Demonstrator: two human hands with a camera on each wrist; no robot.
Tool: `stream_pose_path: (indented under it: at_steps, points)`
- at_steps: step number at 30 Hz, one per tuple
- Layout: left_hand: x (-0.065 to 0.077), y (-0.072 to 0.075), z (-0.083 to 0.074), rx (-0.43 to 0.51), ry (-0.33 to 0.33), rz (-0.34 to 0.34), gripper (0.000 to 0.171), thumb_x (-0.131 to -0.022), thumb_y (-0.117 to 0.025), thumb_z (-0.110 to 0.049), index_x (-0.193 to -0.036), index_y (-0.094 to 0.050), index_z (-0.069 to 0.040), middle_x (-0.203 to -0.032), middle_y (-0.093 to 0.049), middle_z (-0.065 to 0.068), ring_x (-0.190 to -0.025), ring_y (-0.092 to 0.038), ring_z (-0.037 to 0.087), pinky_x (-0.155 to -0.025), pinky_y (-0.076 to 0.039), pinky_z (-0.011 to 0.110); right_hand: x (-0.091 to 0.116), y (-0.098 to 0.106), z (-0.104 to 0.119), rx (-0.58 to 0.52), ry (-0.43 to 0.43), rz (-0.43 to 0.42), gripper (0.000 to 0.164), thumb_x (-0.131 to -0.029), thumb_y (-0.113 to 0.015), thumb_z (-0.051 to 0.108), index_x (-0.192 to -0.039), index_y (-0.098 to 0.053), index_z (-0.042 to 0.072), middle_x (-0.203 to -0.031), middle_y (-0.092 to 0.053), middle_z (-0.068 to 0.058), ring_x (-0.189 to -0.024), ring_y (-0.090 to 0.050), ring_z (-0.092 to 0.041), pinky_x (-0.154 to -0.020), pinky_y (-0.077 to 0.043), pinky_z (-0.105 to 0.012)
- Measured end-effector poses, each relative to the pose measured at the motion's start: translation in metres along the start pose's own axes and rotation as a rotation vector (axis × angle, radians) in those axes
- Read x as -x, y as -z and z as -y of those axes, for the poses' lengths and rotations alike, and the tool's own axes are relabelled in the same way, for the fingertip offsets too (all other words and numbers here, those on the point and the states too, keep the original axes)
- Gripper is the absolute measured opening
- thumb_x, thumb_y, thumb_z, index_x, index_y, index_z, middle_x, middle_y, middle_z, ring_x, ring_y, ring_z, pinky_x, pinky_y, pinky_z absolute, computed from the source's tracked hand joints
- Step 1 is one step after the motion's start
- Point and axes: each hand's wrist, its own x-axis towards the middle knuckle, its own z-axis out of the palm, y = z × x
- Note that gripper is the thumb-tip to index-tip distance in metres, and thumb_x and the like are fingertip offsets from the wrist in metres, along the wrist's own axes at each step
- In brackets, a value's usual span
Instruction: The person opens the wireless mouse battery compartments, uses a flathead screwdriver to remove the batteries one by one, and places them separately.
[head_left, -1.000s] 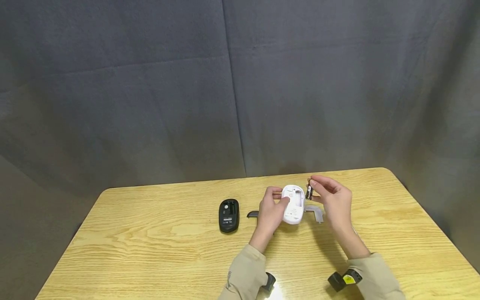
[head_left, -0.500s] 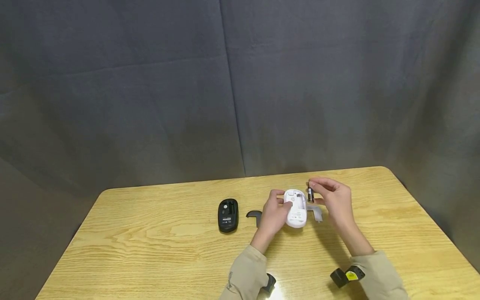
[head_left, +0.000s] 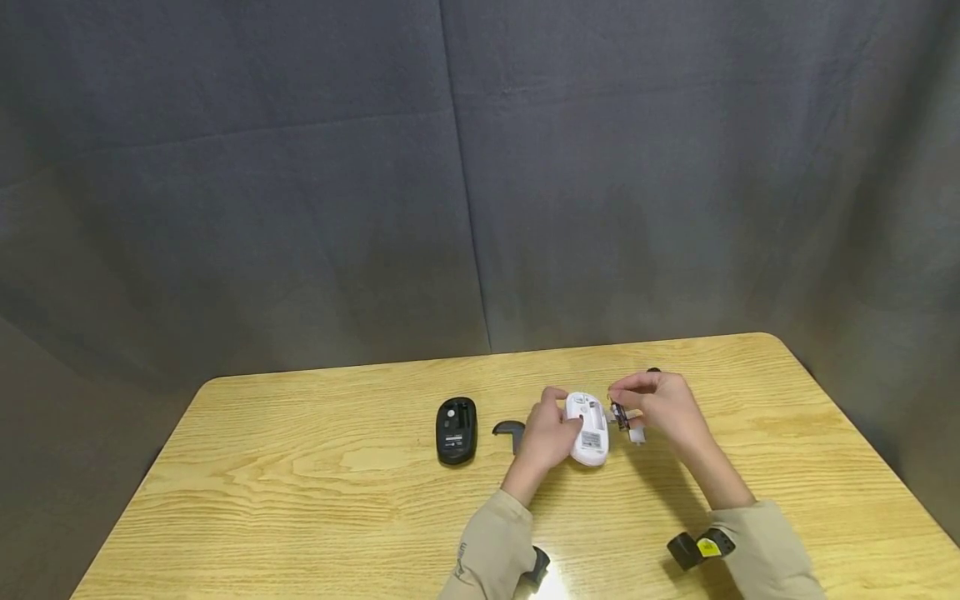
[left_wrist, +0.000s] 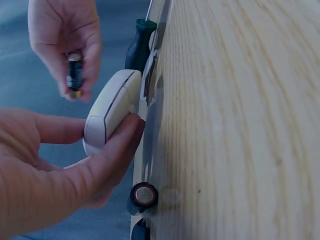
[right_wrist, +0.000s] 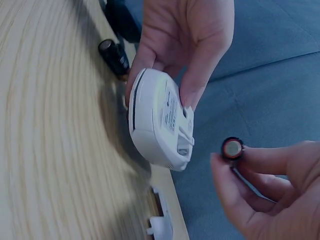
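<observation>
My left hand (head_left: pixel 551 429) grips a white computer mouse (head_left: pixel 588 446), turned underside up with its battery bay uncovered. In the left wrist view, the mouse (left_wrist: pixel 112 112) is held edge-on above the table between fingers and thumb. Just right of it, my right hand (head_left: pixel 663 404) pinches a dark cylindrical battery (head_left: pixel 619 416). Seen from the right wrist, the battery's round end (right_wrist: pixel 232 149) faces the camera, apart from the mouse (right_wrist: pixel 159 120). A white battery cover (head_left: pixel 637 435) lies on the table, partly hidden behind the right hand and battery.
A black mouse (head_left: pixel 456 431) lies underside up with an open bay, left of the hands. Its curved black cover (head_left: pixel 510 428) is beside the left hand. Another battery (right_wrist: pixel 114 57) lies on the wooden table (head_left: pixel 315 467). A green-handled tool (left_wrist: pixel 140 47) lies beyond the white mouse.
The white mouse has moved slightly nearer to me in the left hand. My right hand has come down and nearer, and the battery it pinches is now more tilted.
</observation>
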Motion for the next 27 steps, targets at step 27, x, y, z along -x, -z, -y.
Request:
stream_pose_path:
  at_steps: [27]
  points:
    - [0.005,-0.008,-0.004,-0.331,0.022,-0.023,0.04,-0.096,-0.068,-0.004,-0.133,-0.057,0.003,-0.111,-0.059,0.019,-0.095,-0.061,0.026,-0.087,-0.056,0.044,-0.001,-0.005,-0.012,0.442,0.017,0.224,0.005,-0.086,-0.073,-0.011,-0.081,-0.072,-0.009,-0.076,-0.07,-0.009,-0.061,-0.069,-0.019,-0.056,-0.06,-0.033]
